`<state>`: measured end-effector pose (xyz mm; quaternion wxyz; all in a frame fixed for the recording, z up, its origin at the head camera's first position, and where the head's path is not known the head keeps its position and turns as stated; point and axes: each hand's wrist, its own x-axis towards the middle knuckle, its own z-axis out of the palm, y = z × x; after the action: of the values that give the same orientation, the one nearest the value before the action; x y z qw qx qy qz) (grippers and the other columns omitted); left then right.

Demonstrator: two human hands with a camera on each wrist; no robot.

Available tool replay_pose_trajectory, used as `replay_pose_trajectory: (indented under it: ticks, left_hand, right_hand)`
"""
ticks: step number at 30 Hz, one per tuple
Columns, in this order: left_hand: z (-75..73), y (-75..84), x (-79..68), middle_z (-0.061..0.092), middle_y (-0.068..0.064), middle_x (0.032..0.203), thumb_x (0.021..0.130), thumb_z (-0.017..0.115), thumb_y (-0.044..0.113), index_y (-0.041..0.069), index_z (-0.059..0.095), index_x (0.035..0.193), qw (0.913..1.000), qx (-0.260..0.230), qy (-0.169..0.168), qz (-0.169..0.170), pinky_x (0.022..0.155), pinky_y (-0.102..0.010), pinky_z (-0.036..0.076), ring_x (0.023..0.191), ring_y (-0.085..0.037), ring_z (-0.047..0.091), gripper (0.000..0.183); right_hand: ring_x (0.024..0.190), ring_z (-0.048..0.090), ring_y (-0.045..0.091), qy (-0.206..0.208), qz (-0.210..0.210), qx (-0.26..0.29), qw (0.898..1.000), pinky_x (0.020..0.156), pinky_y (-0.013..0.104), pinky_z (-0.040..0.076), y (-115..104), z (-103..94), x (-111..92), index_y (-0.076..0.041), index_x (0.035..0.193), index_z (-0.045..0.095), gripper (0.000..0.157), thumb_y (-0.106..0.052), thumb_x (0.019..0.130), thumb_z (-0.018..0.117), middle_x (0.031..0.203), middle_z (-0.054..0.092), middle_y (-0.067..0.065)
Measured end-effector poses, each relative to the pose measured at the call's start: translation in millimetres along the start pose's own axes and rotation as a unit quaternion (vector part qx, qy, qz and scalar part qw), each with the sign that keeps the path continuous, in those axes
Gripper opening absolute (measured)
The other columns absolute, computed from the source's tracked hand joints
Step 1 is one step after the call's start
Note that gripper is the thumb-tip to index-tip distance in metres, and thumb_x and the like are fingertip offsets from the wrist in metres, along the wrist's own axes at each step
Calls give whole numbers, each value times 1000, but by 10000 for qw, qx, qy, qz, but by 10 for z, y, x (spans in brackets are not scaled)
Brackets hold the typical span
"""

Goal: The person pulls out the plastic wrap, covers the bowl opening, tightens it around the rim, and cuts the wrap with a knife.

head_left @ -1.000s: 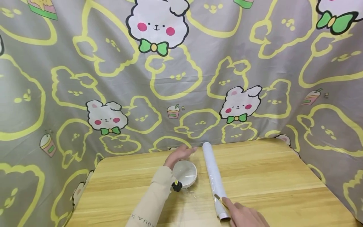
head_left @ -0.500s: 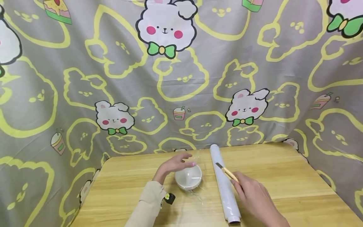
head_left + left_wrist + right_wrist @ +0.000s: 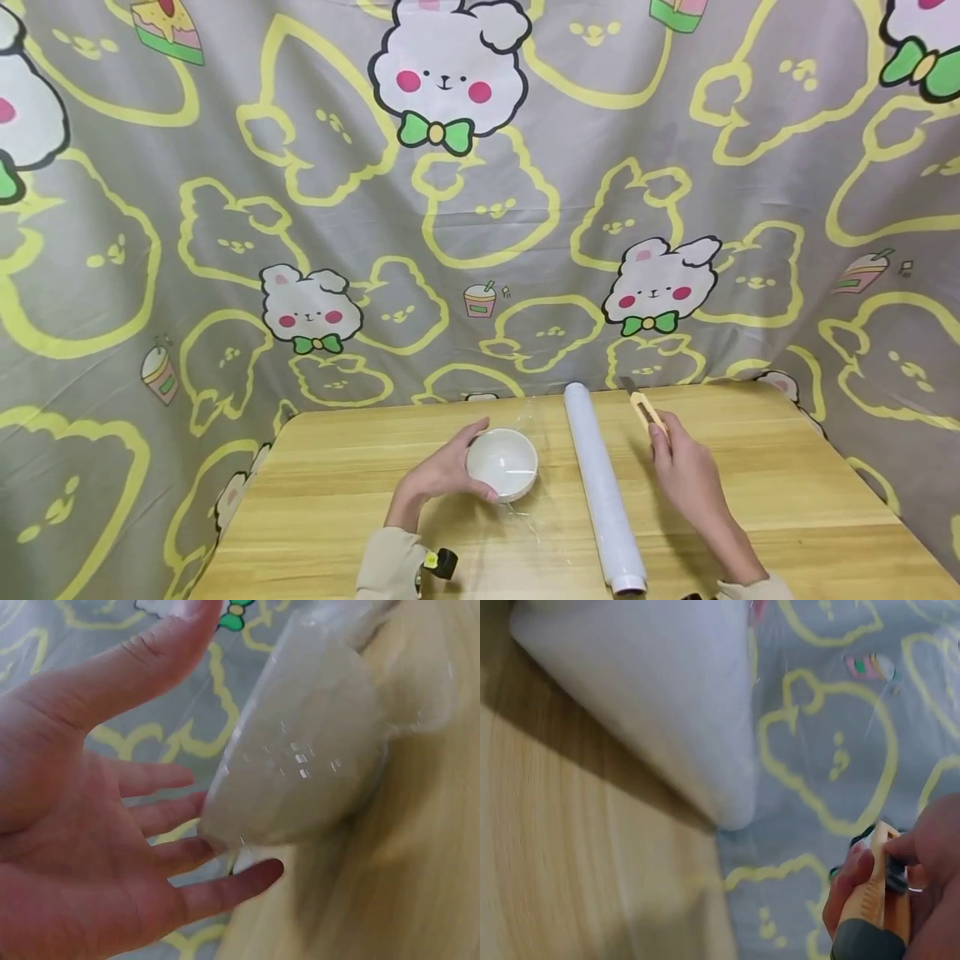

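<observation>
A white bowl (image 3: 502, 467) stands on the table, with clear plastic film over it and loose film ends beside it. My left hand (image 3: 442, 471) is at the bowl's left side, thumb and fingers spread about the rim. In the left wrist view its fingers are straight, and the bowl (image 3: 307, 742) shows crinkled film on its outside. My right hand (image 3: 690, 471) grips a yellow utility knife (image 3: 647, 412), blade out and pointing away. The right wrist view shows the thumb on the knife's slider (image 3: 895, 871). Between the hands lies a long roll of cling film (image 3: 603, 492).
The wooden table (image 3: 780, 467) reaches back to a grey patterned curtain (image 3: 525, 275), which hangs along the back and both sides. A thin sheet of film (image 3: 551, 508) spreads between the bowl and the roll. A black wrist camera (image 3: 444, 564) sits at the left cuff.
My left hand has moved from behind and over the bowl to its left side. The right hand has carried the utility knife from the roll's near end to right of the roll, farther back.
</observation>
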<state>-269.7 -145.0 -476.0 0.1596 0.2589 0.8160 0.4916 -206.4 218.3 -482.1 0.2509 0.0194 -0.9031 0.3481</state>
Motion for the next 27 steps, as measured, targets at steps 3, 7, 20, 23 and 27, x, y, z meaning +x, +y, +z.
replay_pose_trajectory:
  ticks: [3, 7, 20, 23, 27]
  left_hand:
    - [8, -74, -36, 21, -29, 164, 68, 94, 1, -4, 15, 160, 9997, -201, -63, 93, 115, -61, 33, 142, -49, 36, 121]
    - [18, -173, -82, 19, -27, 165, 69, 92, -1, -2, 11, 162, 9981, -569, -179, 148, 116, -64, 31, 144, -51, 32, 123]
    - [129, -289, -78, 30, -29, 159, 67, 90, -9, -1, 15, 162, 9964, -825, 164, 73, 118, -63, 24, 144, -50, 31, 122]
    - [140, -302, -83, 30, -31, 158, 67, 88, -12, -2, 14, 162, 9958, -897, 171, 105, 118, -62, 27, 143, -51, 33, 120]
    - [149, -329, -84, 32, -32, 157, 68, 87, -12, -3, 17, 161, 9957, -868, 275, 149, 117, -60, 30, 142, -52, 34, 116]
  right_hand:
    - [48, 47, 11, -190, 454, 509, 9975, 42, 28, 38, 148, 16, 37, 2, 136, 54, 36, -21, 112, 40, 77, 62, 8]
    - [53, 56, 15, -521, 1231, 1602, 9780, 45, 29, 49, 341, 32, 51, 6, 147, 42, 44, -20, 112, 36, 86, 64, 17]
    - [70, 61, 9, -1302, 2869, 3342, 8883, 60, 28, 58, 672, 70, 14, 11, 158, 12, 53, -5, 110, 27, 93, 64, 1]
    - [73, 61, 9, -1415, 2810, 3427, 8852, 61, 28, 58, 692, 60, -8, 11, 158, 12, 53, -2, 109, 27, 95, 63, 1]
    - [79, 61, 10, -1625, 2672, 3465, 8844, 65, 29, 58, 710, 53, -8, 10, 159, 7, 56, -1, 108, 27, 104, 63, 5]
